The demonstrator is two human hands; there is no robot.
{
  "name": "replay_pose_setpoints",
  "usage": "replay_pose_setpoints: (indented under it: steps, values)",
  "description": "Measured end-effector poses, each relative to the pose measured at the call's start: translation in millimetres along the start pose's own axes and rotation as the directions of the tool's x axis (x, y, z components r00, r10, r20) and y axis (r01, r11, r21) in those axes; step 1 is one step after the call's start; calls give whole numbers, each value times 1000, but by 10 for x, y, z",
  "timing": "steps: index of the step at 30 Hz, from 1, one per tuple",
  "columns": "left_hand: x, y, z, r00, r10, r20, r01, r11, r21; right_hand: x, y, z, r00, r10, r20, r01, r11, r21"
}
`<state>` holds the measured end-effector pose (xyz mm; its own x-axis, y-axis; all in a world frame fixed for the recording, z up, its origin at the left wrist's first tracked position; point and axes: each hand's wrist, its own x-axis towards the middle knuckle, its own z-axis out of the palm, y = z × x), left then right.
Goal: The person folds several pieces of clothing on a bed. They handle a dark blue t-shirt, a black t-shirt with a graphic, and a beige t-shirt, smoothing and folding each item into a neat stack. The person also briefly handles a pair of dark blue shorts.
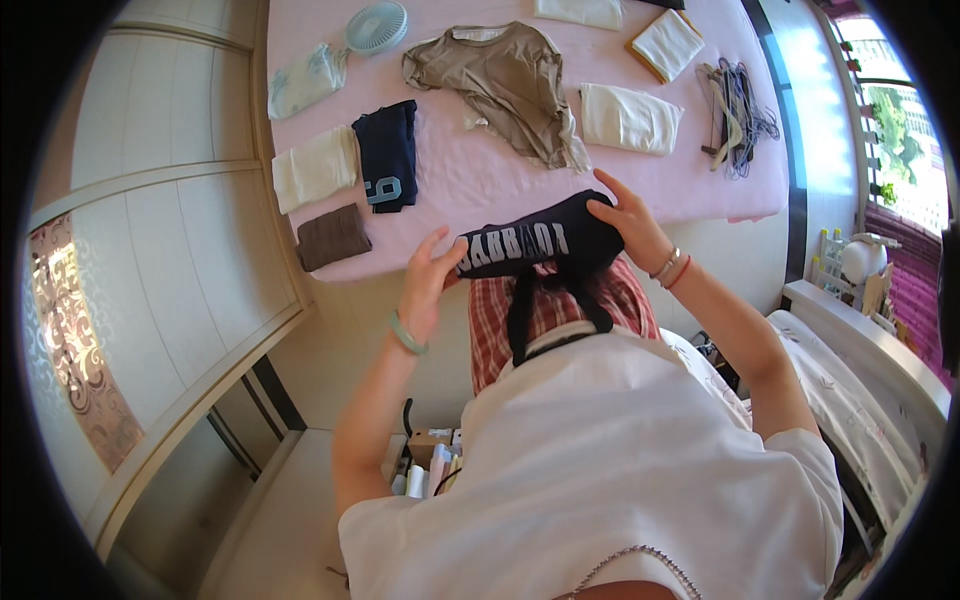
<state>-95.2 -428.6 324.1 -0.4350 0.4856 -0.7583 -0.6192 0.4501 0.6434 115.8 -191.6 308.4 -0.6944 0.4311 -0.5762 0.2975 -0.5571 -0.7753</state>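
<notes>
A folded dark navy garment (590,235) with pale lettering is held up in front of my body, just off the bed's near edge. My left hand (432,272), with a green bangle at the wrist, grips its left end between thumb and fingers. The right end is in my right hand (634,222), thumb on top and the fingers partly hidden behind the cloth. Beyond it on the bed lies a brown T-shirt (490,75), spread out and unfolded.
On the pink bed sheet (450,190) are folded navy (388,150), cream (316,168) and dark brown garments (334,238) at left. A folded white garment (630,118) and a heap of hangers (738,118) lie right. A light blue fan (376,27) stands far left.
</notes>
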Motion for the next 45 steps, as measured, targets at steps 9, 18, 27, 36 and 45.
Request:
replay_pose_setpoints:
  steps: [9,18,27,36,45]
  values:
    - [1102,668,-313,935,318,-159,-281,935,217,1577,-184,255,929,-371,7,344,855,-389]
    - [1858,176,-536,823,543,-165,-457,806,376,2307,397,245,853,-519,59,479,733,-483]
    - [2493,-2384,-438,896,381,-229,-257,864,433,2199,2696,-363,967,-43,-251,-104,835,-541]
    - [2791,-2130,-294,932,239,-273,-219,970,102,2519,2423,-589,982,78,-172,-127,946,-299]
    - [2646,-2264,-413,939,232,-253,-166,953,254,2187,2826,-281,965,86,-246,-157,946,-283]
